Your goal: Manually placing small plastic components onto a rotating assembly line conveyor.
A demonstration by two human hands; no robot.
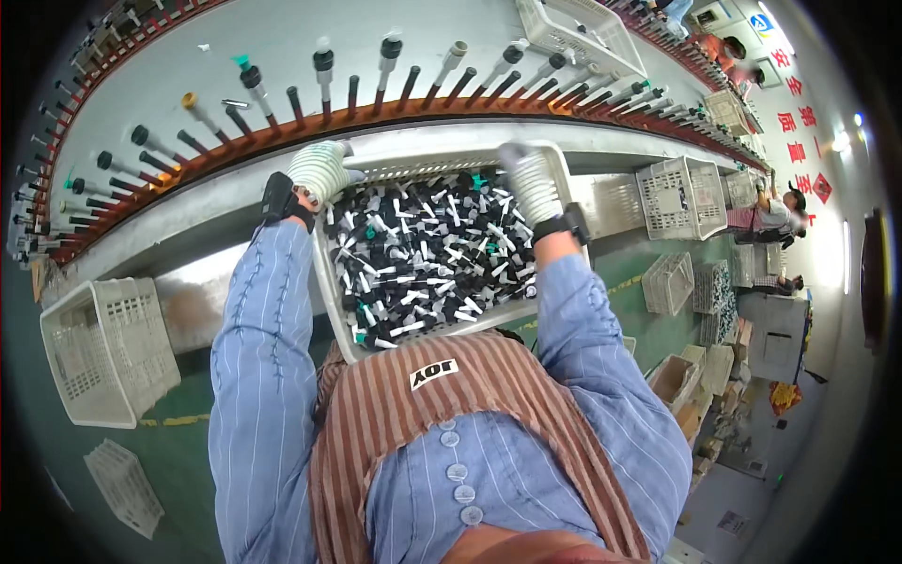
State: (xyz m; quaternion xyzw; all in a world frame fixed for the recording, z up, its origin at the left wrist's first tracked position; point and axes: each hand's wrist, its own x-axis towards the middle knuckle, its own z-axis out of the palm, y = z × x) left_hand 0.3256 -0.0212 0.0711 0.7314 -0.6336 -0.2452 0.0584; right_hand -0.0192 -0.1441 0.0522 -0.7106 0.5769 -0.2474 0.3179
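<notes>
In front of me is a white plastic crate [331, 299] full of small pump heads [423, 249], mostly black and white with a few green ones. Its near side sits against my striped apron. My left hand [321, 171], in a striped glove with grey fingertips, is closed on the crate's far left corner. At the far right corner, my right hand [529, 180] wears a similar glove. It bends down over the inside of the crate beside the far wall; its fingers are blurred, and whether they hold anything does not show.
Beyond the crate runs a conveyor rail [376, 117] with upright pegs, several bearing pump heads. An empty-looking white crate [113, 348] stands left; another crate [681, 199] sits right on the metal ledge. A crate [583, 38] lies across the line. Other people [775, 211] work far right.
</notes>
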